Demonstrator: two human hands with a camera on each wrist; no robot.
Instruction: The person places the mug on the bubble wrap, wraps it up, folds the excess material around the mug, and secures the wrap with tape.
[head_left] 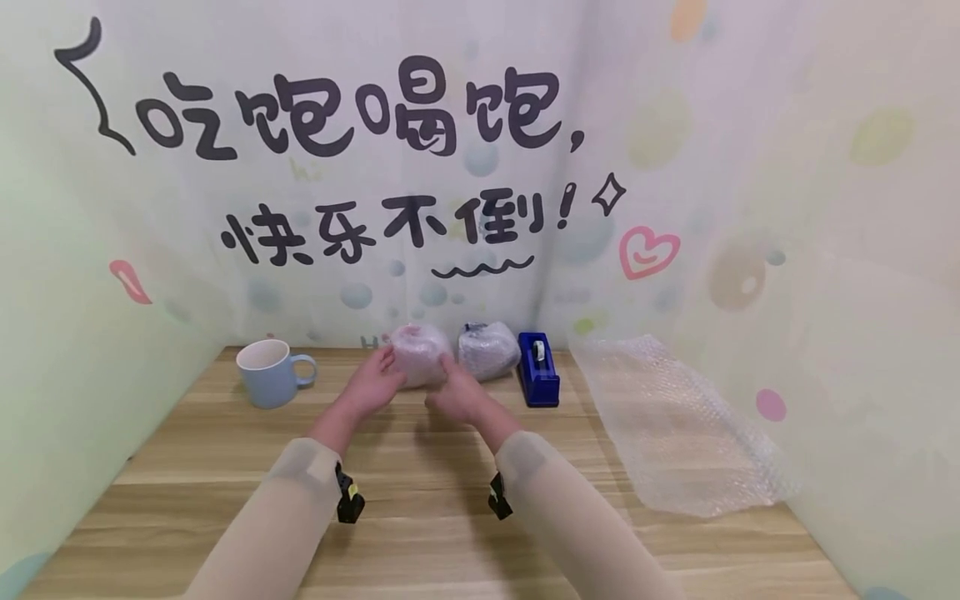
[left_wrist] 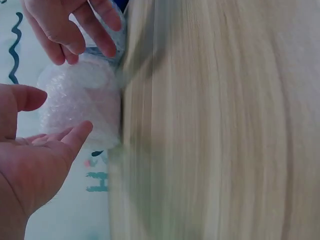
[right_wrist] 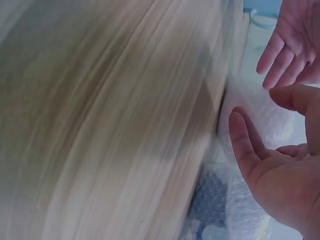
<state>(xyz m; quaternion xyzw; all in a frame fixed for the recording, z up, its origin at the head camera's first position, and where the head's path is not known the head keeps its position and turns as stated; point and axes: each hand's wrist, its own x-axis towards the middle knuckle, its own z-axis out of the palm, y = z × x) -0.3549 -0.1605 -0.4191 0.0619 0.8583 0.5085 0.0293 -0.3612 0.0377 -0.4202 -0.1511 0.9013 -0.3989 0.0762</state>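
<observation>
A pinkish bundle in bubble wrap (head_left: 420,354) sits at the back of the wooden table, against the wall. My left hand (head_left: 371,385) is at its left side, with fingers spread loosely. At its right side is my right hand (head_left: 459,393), thumb and fingers apart. In the left wrist view both hands stand around the bundle (left_wrist: 82,102) with relaxed fingers, and neither grips it. A second bubble-wrapped bundle (head_left: 487,352), greyish with a dark patch on top, stands just right of the first. Its contents are hidden by the wrap.
A blue tape dispenser (head_left: 540,383) stands right of the wrapped bundles. A light blue mug (head_left: 270,375) is at the back left, handle toward the right. A sheet of bubble wrap (head_left: 675,437) lies flat on the right side. Walls border the table at the back and sides.
</observation>
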